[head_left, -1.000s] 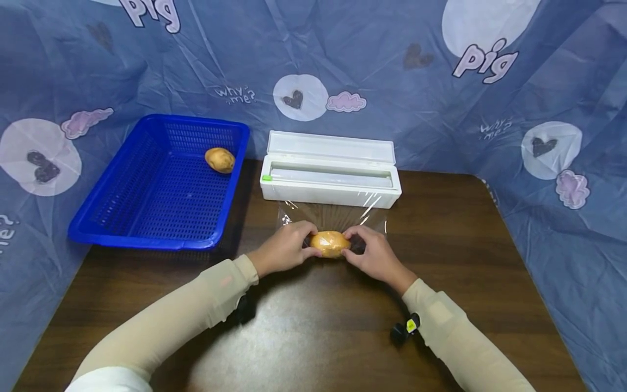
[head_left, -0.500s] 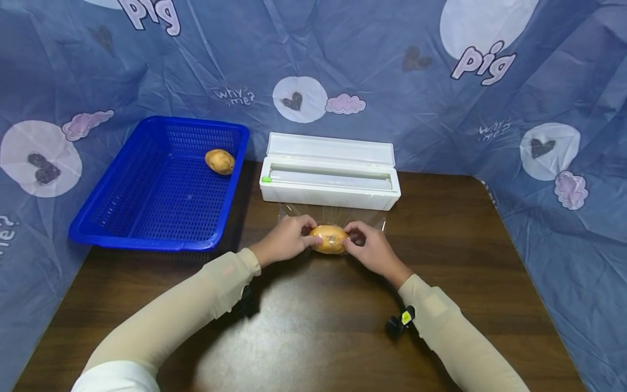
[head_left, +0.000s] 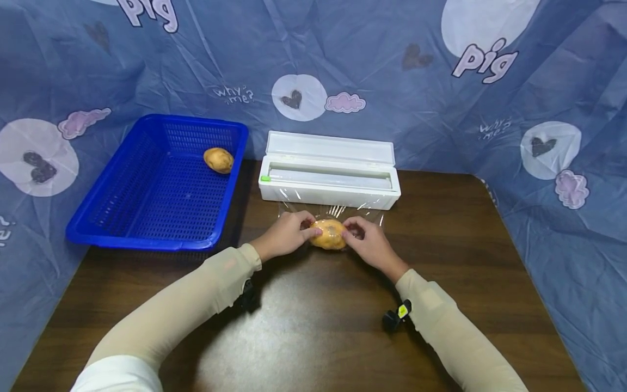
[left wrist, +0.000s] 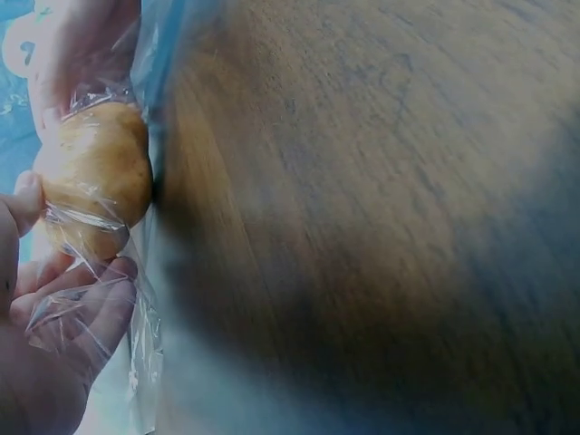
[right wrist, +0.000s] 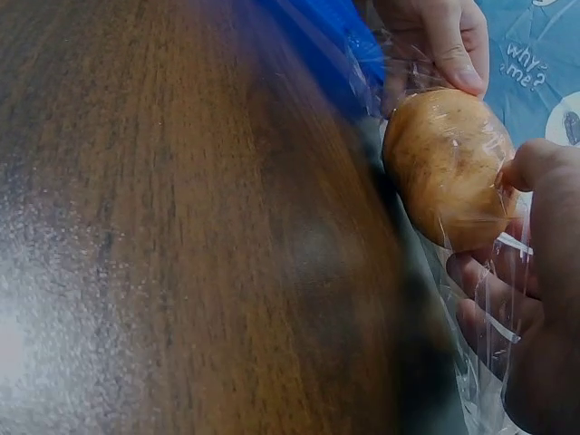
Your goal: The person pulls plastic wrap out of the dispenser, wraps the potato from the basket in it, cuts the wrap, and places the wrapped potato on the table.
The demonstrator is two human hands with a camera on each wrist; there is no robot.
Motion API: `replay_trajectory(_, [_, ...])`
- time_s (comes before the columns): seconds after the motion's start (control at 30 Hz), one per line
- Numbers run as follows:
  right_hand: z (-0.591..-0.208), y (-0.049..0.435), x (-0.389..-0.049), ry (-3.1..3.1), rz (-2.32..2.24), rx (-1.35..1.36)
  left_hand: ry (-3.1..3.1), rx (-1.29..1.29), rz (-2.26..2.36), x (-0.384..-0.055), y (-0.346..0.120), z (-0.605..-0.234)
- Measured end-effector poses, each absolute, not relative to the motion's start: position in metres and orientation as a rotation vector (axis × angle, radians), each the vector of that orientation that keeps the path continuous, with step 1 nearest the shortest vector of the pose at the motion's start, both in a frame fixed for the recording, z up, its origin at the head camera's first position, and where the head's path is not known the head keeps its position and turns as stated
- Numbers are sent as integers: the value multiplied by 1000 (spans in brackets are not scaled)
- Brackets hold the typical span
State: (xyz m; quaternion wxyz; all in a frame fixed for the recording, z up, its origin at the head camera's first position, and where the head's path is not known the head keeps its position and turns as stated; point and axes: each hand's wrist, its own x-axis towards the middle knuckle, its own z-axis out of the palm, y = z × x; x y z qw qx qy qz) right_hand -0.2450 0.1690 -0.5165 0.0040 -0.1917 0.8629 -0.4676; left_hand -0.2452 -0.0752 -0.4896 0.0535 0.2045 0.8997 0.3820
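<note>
A potato with clear plastic film round it is held between both hands, in front of a white cling film box. My left hand grips its left end, thumb on the near side. At the other end my right hand grips it the same way. The film stretches from the box's front to the potato. In the left wrist view, loose film lies over the left fingers. Crinkled film also covers the right fingers in the right wrist view.
A blue plastic basket stands at the left, with another potato against its right wall. The box's lid is tipped up at the back. A patterned blue cloth hangs behind the brown wooden table.
Both hands have moved the potato a little away from the body, toward the box, and turned it. The film between box and potato has become shorter.
</note>
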Motion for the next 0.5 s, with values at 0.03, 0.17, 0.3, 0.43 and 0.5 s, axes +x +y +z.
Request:
replay_trajectory(0.03, [-516, 169, -245, 2705, -1464, -595, 2733, 620, 1162, -245, -75, -490])
replay_trajectory(0.17, [-513, 169, -245, 2711, -1459, -586, 2729, 632, 1173, -247, -74, -490])
replay_trajectory(0.3, [-511, 170, -245, 2714, -1438, -601, 2733, 651, 1173, -247, -74, -491])
replay_trajectory(0.43, [-511, 170, -246, 2681, -1414, -651, 2743, 658, 1158, -248, -75, -491])
replay_trajectory(0.5, [-510, 170, -246, 2677, -1366, -702, 2747, 657, 1157, -247, -75, -491])
